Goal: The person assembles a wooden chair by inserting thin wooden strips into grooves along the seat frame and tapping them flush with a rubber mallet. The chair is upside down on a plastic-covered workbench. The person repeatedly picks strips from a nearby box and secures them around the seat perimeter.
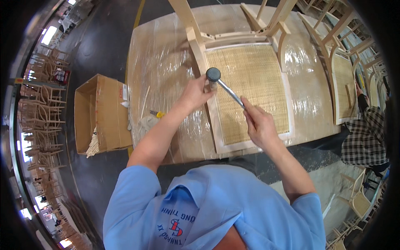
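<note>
My right hand (261, 124) is wrapped round the metal handle of a mallet (213, 74) with a round black head. The mallet head is over the left rail of a pale wooden chair frame (215, 125), which lies on the table with its woven cane panel (252, 96) facing up. Beside that rail, my left hand (196, 93) has its fingers closed just under the mallet head. What they hold is mostly hidden; a small pale piece shows there, too little to name.
The table (162, 54) is covered in clear plastic over cardboard. On its left lie a yellow-and-black tool (158, 113) and a crumpled cloth (146, 124). An open cardboard box (112, 114) stands to the left. At right, a person in a checked shirt (363, 137) is beside another chair (343, 83).
</note>
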`<state>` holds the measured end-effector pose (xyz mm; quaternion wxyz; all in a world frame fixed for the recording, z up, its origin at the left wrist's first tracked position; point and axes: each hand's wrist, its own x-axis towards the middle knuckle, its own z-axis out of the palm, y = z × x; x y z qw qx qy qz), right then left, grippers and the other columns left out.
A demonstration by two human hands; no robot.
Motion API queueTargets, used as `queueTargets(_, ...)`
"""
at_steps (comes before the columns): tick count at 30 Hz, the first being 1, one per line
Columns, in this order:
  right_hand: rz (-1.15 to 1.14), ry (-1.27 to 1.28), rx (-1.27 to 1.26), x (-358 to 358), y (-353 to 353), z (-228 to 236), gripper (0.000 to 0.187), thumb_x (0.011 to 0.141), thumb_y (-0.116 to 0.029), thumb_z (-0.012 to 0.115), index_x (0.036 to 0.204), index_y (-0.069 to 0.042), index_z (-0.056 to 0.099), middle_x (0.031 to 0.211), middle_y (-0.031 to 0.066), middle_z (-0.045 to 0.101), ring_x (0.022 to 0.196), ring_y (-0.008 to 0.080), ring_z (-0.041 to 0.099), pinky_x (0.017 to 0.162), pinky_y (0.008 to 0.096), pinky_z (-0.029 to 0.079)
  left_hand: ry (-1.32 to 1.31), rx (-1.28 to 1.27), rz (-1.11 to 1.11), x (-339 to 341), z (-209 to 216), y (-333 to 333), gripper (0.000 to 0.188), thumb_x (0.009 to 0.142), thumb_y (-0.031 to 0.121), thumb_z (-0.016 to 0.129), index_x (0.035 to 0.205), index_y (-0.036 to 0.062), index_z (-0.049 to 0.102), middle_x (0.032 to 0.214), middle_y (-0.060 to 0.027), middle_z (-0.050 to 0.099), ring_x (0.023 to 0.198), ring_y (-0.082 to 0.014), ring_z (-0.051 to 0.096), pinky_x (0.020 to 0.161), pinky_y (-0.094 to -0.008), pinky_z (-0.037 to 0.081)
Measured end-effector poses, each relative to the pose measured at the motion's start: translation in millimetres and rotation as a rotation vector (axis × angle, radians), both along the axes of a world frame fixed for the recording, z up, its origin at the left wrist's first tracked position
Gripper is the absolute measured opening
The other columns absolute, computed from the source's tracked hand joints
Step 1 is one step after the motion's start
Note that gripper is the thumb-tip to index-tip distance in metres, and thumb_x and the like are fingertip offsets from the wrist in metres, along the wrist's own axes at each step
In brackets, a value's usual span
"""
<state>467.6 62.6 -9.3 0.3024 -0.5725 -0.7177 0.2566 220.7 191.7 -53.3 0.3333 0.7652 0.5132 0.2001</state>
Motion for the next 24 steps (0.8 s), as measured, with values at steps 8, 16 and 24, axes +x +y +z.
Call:
queueTargets(8, 0.004, 0.028, 0.126, 0, -42, -11, 0.054, 0.099, -0.001, 0.063, 0.152, -0.009, 0.056, 0.079, 0.0138, 0.056, 0.064, 0.0298, 0.059, 0.061, 0.0422, 0.05, 0.184, 0.084, -0.023, 4, -14, -34, 0.058, 0.084, 0.03, 0.085, 0.13, 0.0027, 0.062, 0.112, -0.0237, 0.074, 0.105, -0.0416, 0.071, 0.091, -0.0464, 0.057)
queueTargets(16, 0.0, 0.216, 0.236, -5, -113, 24, 0.052, 0.098, 0.0, 0.064, 0.149, -0.008, 0.058, 0.082, 0.0154, 0.058, 0.069, 0.0327, 0.062, 0.063, 0.0436, 0.051, -0.021, 0.031, -0.062, 4, -16, -115, 0.058, 0.084, 0.022, 0.083, 0.133, 0.0002, 0.06, 0.116, -0.026, 0.072, 0.111, -0.0447, 0.068, 0.094, -0.0474, 0.056)
queueTargets(24, 0.02, 0.106, 0.103, 6, -171, 11, 0.053, 0.098, 0.002, 0.064, 0.149, -0.007, 0.057, 0.082, 0.0156, 0.058, 0.067, 0.0345, 0.06, 0.065, 0.0419, 0.052, 0.04, 0.035, -0.022, 9, -32, -177, 0.057, 0.082, 0.019, 0.083, 0.133, 0.004, 0.06, 0.114, -0.0266, 0.071, 0.11, -0.0454, 0.068, 0.094, -0.0476, 0.056)
